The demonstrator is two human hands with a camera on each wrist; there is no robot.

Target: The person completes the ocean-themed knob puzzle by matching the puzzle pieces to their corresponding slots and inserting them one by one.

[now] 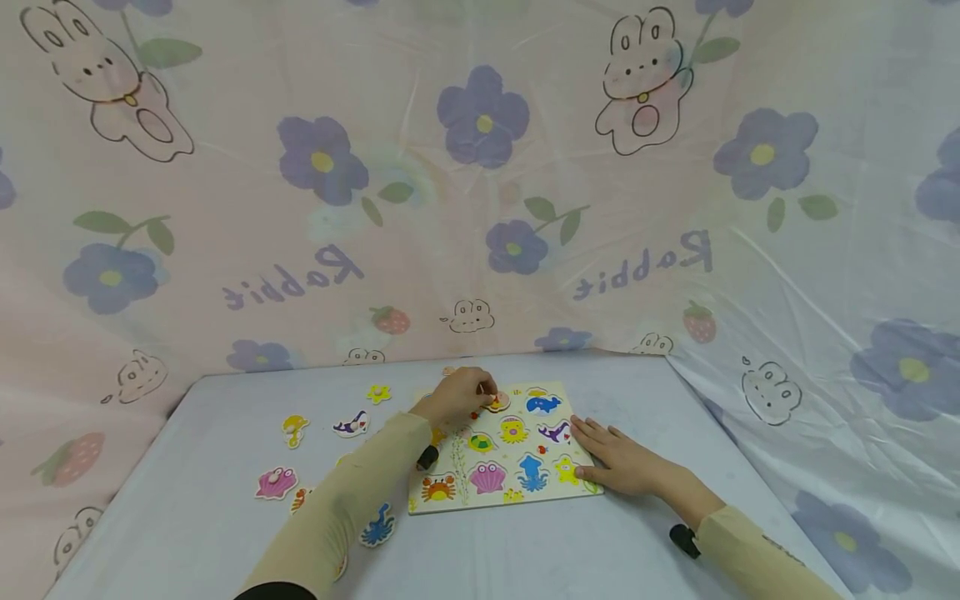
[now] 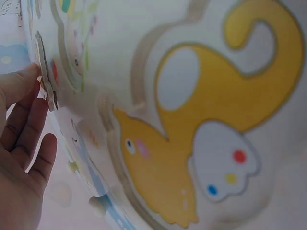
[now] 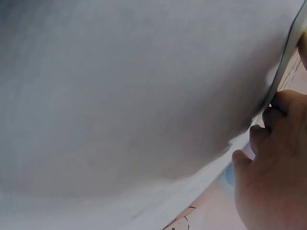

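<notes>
Pale cloth backdrop point(image 1: 420, 75), printed rabbits point(image 1: 645, 100), purple flowers point(image 1: 483, 117); white table point(image 1: 202, 533) below.

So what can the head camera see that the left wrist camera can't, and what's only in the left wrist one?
Only the head view shows the pink shell piece, yellow starfish piece and blue squid piece lying loose on the table.

Only the left wrist view shows the red, yellow and blue dots on the board's yellow seahorse picture.

Both show the left hand and the puzzle board.
</notes>
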